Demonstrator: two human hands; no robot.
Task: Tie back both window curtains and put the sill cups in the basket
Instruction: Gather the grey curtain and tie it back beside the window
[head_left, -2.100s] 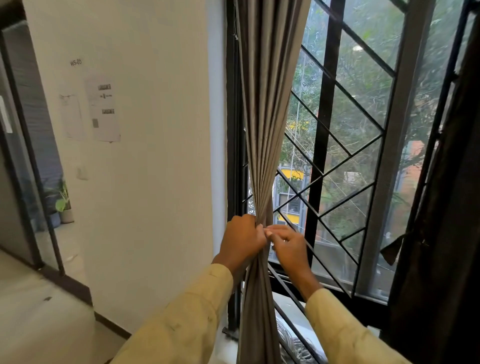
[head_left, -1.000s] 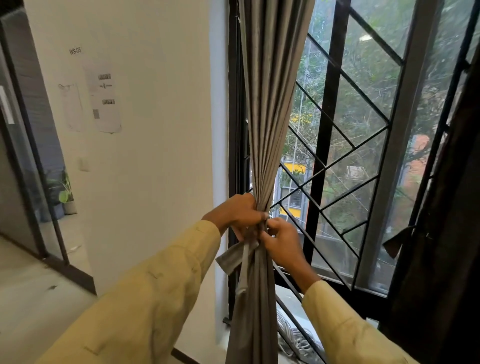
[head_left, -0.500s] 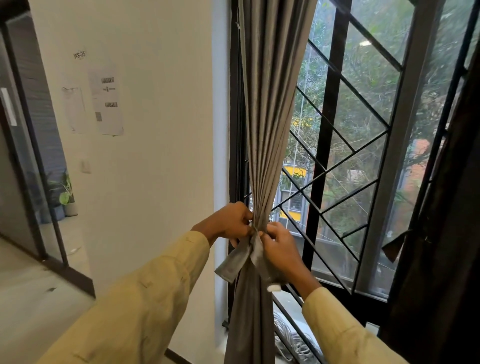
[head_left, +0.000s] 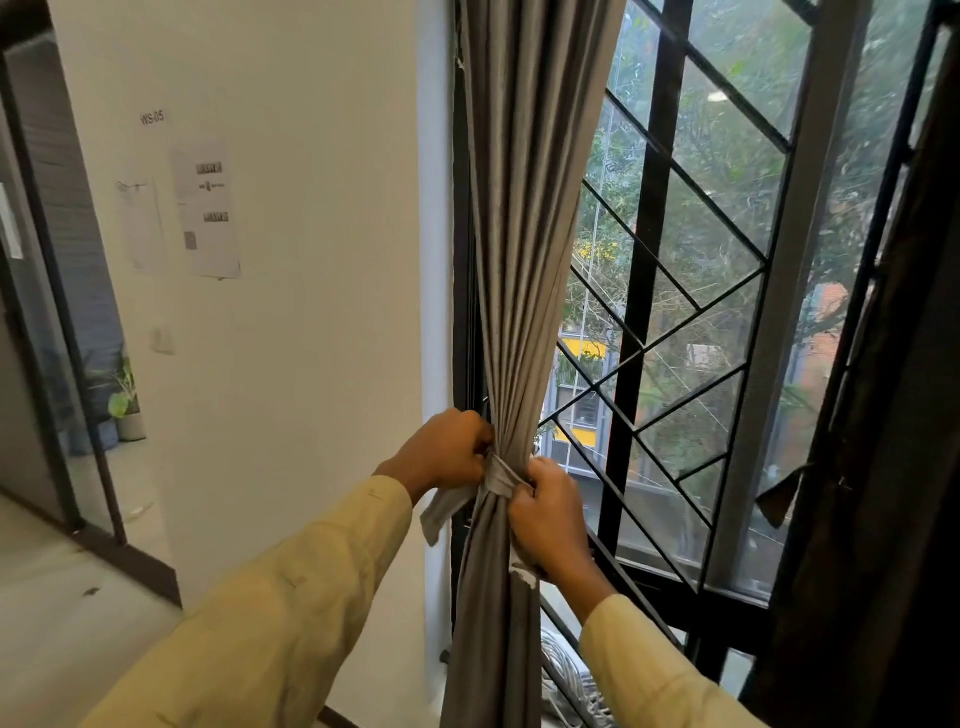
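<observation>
Gripping a pale grey fabric tie band from either side, the left hand and right hand had their fingers curled tight on its ends, apparently to draw the knot snug. The grey pleated fabric curtain hung centre frame beside the black metal window grille. Its long axis ran near vertical, and it was pinched narrow at the band.
</observation>
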